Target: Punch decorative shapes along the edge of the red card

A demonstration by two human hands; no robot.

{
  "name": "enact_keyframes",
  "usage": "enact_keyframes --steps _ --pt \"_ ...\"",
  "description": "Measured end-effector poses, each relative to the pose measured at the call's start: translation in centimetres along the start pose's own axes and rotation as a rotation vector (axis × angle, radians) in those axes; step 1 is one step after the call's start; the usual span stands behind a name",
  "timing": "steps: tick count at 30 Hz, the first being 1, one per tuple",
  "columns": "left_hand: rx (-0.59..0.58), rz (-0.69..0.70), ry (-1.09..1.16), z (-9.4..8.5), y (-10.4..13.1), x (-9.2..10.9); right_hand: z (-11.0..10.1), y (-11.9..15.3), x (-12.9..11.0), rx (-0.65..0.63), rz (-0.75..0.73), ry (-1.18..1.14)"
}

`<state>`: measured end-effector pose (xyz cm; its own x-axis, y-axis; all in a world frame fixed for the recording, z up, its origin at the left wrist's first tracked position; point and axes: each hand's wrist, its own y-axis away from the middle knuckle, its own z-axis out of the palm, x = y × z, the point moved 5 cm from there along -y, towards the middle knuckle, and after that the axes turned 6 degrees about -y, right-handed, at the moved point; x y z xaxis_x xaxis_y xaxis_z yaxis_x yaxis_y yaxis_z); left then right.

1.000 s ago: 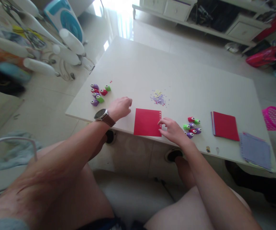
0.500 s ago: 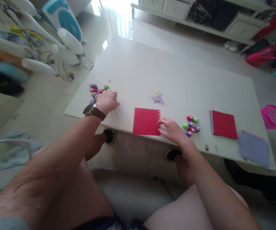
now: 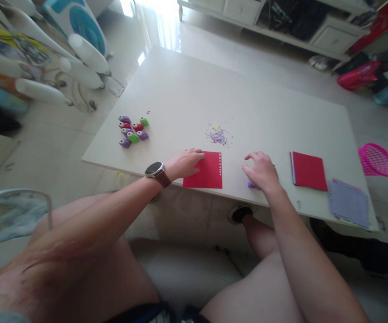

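The left hand (image 3: pixel 185 163) lies flat on the left edge of a red paper sheet (image 3: pixel 205 172), which sits at the near edge of the white table (image 3: pixel 254 103). Its fingers are stretched out and close together, resting on the paper; a dark watch (image 3: pixel 155 170) with a brown strap is on that wrist. The sheet has a row of small punched holes along its right edge.

The right hand (image 3: pixel 261 170) is to the right of the sheet, apart from it, arched over a cluster of small craft punches (image 3: pixel 250 184). Only a purple bit of one punch shows under the palm. The fingers curl downward, slightly spread; I cannot tell whether they grip a punch or merely cover it.

Just beyond the sheet, farther on the table, lies a small heap of purple and yellow paper confetti (image 3: pixel 217 133). At the left end of the table sits a second group of craft punches (image 3: pixel 131 130) in purple, red and green, well apart from both hands. To the right of the right hand lies a red paper stack (image 3: pixel 308 170), and farther right a lilac paper stack (image 3: pixel 348 202) at the near right corner. A pink basket (image 3: pixel 377 159) stands on the floor beyond the table's right end.
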<state>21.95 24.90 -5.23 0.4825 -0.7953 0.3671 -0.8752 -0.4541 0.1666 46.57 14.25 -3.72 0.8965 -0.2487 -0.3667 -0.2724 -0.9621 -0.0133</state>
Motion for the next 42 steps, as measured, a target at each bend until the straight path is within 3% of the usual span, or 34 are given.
enact_keyframes --steps 3,8,12,17,23,34,42 --pt "-0.005 0.047 0.003 0.4 0.2 0.2 -1.1 -0.2 3.7 0.057 0.175 0.094" --pt "-0.001 0.036 -0.018 0.5 0.7 -0.4 -0.1 0.1 5.8 -0.090 0.274 0.095" --pt "0.015 0.007 -0.066 0.3 0.9 0.1 0.6 -0.3 4.0 -0.111 0.160 0.037" --pt "0.032 0.113 -0.034 1.1 1.4 3.6 1.6 -0.3 0.0 -0.222 -0.083 -0.116" --pt "0.001 0.162 -0.079 2.7 2.4 5.9 2.6 0.8 -3.3 -0.363 -0.189 -0.263" --pt "-0.024 0.138 -0.001 2.0 2.3 6.0 2.8 1.4 -4.3 -0.434 -0.158 -0.319" --pt "0.037 0.170 0.031 2.2 1.9 5.6 2.5 1.5 -4.8 -0.459 -0.172 -0.346"
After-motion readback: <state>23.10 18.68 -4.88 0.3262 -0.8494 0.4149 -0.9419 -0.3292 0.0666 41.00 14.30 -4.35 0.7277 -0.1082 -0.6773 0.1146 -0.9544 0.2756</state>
